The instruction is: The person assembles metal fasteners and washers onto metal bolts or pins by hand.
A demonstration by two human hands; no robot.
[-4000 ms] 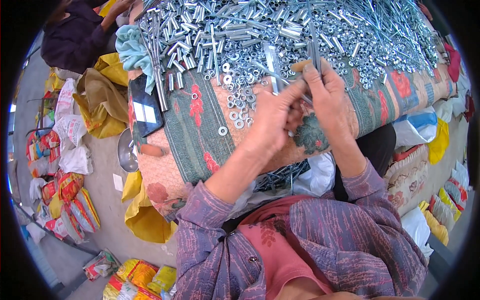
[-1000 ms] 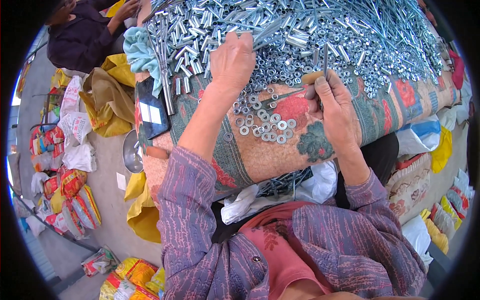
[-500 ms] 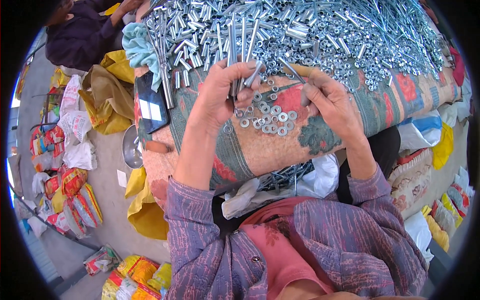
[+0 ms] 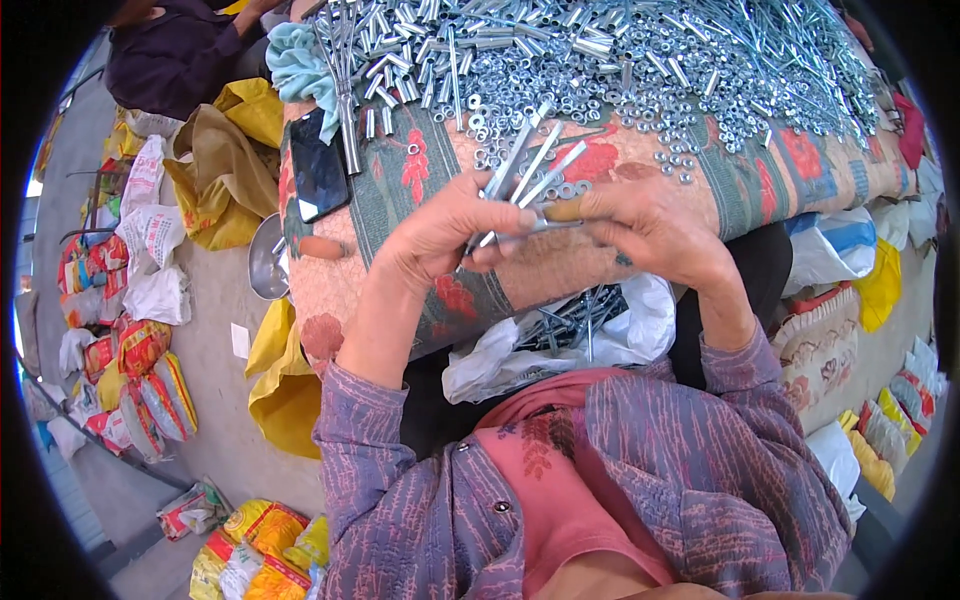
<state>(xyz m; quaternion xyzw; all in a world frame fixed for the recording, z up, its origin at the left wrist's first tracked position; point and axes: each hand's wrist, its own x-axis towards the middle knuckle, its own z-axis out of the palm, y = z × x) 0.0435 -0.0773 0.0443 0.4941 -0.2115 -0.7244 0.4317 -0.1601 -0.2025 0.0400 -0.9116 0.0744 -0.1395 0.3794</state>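
Resting nearest the chest, a white bag (image 4: 650,312) sits open by the edge of the worktop (image 4: 560,268). It has dark bolts (image 4: 572,322) in it, and its wide mouth makes it easy to reach.

Just past the bag, the left hand (image 4: 440,228) has its fingers curled tight around a bunch of shiny rods (image 4: 525,170). The rods spread out like a fan and point up and away, maybe so each tip is easy to get to. The right hand (image 4: 655,225) comes in to meet the bunch. Its fingers are bent, and one seems to wear a tan cover (image 4: 565,210), maybe to save the skin. It is blurry there, so I cannot tell if they grip a rod.

Behind the rods lie some flat rings (image 4: 568,190), close by for picking up. To the left are a phone (image 4: 318,165) and a blue rag (image 4: 300,65), out of the way. Farther back, small nuts (image 4: 690,110) and short tubes (image 4: 480,45) make a big heap. Far left is another person (image 4: 165,60) in dark clothes.
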